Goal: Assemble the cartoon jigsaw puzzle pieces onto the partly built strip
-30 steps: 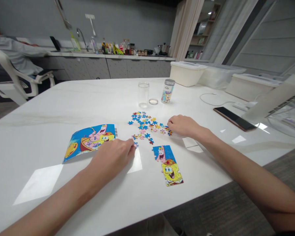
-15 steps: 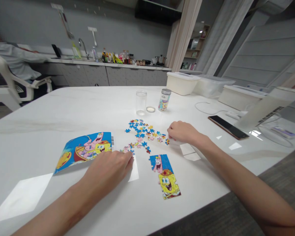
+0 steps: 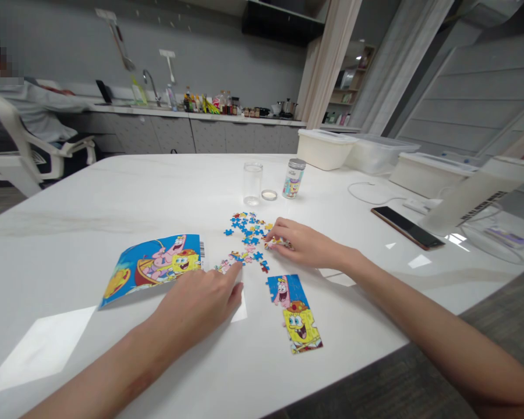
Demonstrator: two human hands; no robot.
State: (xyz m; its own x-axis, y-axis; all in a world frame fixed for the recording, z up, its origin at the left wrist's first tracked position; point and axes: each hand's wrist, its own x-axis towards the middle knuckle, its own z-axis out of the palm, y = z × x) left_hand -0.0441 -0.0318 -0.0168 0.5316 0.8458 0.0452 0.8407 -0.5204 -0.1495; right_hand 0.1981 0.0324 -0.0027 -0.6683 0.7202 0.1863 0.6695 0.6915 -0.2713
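Loose puzzle pieces (image 3: 250,231) lie in a heap mid-table. My right hand (image 3: 294,241) reaches over the heap's right side, fingers bent and apart, their tips touching pieces; nothing is clearly held. At the heap's near left edge is my left hand (image 3: 212,294), its index finger stretched onto the pieces and the thumb apart. A joined section of puzzle (image 3: 297,317), showing a pink and a yellow cartoon figure, lies flat between my forearms. The curved picture sheet (image 3: 157,265) with the same figures is left of the heap, partly behind my left hand.
Beyond the heap stand a clear jar (image 3: 252,185), a loose lid (image 3: 269,195) and a printed can (image 3: 294,179). A phone (image 3: 406,227), cables and storage boxes (image 3: 325,148) are at the right. A person (image 3: 35,113) sits at the far left.
My right hand has moved left onto the pieces and its fingers have opened. My left index finger has stretched forward, with the thumb now apart. The joined section has stayed in place.
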